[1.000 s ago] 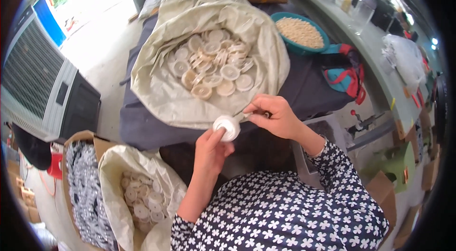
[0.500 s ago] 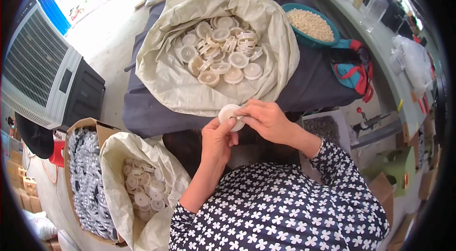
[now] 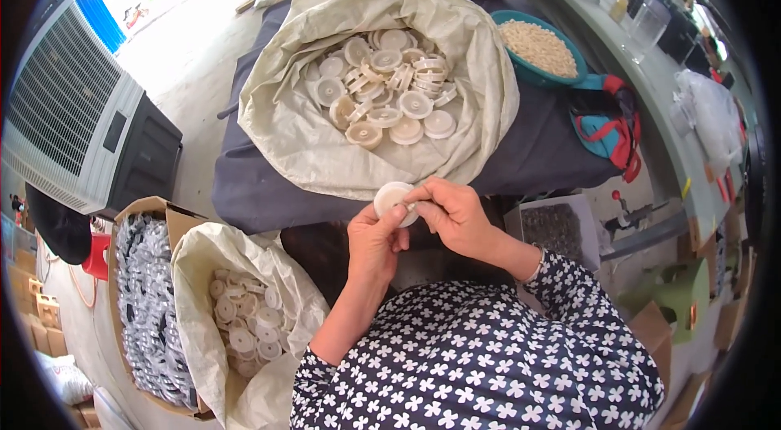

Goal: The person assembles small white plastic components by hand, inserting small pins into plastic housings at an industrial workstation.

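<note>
My left hand (image 3: 376, 236) grips a round white plastic wheel (image 3: 392, 196) by its lower edge, thumb across its face. Against the wheel's right side, my right hand (image 3: 449, 214) is closed in a pinch, and a small pale bit shows at its fingertips, too small to name. Just beyond both hands, an open woven sack (image 3: 301, 161) with rolled-down sides lies on the dark-covered table. Inside it are many similar off-white wheels (image 3: 386, 88). A second woven sack (image 3: 195, 308), lower left, holds more white wheels (image 3: 248, 320).
A teal bowl (image 3: 508, 56) of small cream pieces stands right of the big sack, near a blue and red bag (image 3: 606, 125). A carton (image 3: 146, 300) of grey parts sits at left, below an air cooler (image 3: 89, 113). A box of dark bits (image 3: 553, 231) stands right of my hands.
The view has shifted slightly, so the sack and bowl sit a little lower and further right. My hands keep the wheel in nearly the same place; my right fingers have moved slightly against it.
</note>
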Tool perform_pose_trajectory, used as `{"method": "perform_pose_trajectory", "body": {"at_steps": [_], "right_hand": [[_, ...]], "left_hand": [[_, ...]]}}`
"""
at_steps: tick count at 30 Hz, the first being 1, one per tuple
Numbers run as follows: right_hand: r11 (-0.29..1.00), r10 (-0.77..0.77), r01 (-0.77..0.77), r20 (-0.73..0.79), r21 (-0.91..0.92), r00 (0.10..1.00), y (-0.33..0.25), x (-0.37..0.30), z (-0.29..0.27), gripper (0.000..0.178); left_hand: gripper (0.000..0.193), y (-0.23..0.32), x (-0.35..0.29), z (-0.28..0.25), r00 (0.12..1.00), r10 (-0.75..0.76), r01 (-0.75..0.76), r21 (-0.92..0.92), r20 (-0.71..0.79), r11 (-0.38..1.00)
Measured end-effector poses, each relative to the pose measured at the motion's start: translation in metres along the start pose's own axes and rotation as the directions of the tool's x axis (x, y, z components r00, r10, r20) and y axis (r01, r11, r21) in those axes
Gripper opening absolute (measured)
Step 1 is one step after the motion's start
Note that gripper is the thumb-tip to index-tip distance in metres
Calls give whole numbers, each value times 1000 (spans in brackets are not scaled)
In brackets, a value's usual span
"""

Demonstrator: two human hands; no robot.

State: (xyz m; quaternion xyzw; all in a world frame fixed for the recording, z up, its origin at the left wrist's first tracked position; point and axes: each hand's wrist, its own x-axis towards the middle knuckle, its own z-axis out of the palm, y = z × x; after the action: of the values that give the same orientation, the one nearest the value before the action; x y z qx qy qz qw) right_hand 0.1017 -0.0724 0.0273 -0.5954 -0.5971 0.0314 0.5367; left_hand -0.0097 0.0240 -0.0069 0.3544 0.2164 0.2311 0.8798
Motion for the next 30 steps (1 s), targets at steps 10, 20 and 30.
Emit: {"method": "perform_pose_trajectory", "body": {"at_steps": [10,20,30], "right_hand": [[931,342,-320,-112,172,933,-8,-14,11,10],[992,115,-128,-289,-25,950,-2,-20,12,11],[942,-220,114,-325,-316,920,9,-17,3,8]], "left_hand": [[18,-5,-2,8,996,94,-93,55,-10,994],[16,-9,4,15,993,115,-115,54,-7,992],[16,-12,4,17,991,128,-130,72,35,989]]}}
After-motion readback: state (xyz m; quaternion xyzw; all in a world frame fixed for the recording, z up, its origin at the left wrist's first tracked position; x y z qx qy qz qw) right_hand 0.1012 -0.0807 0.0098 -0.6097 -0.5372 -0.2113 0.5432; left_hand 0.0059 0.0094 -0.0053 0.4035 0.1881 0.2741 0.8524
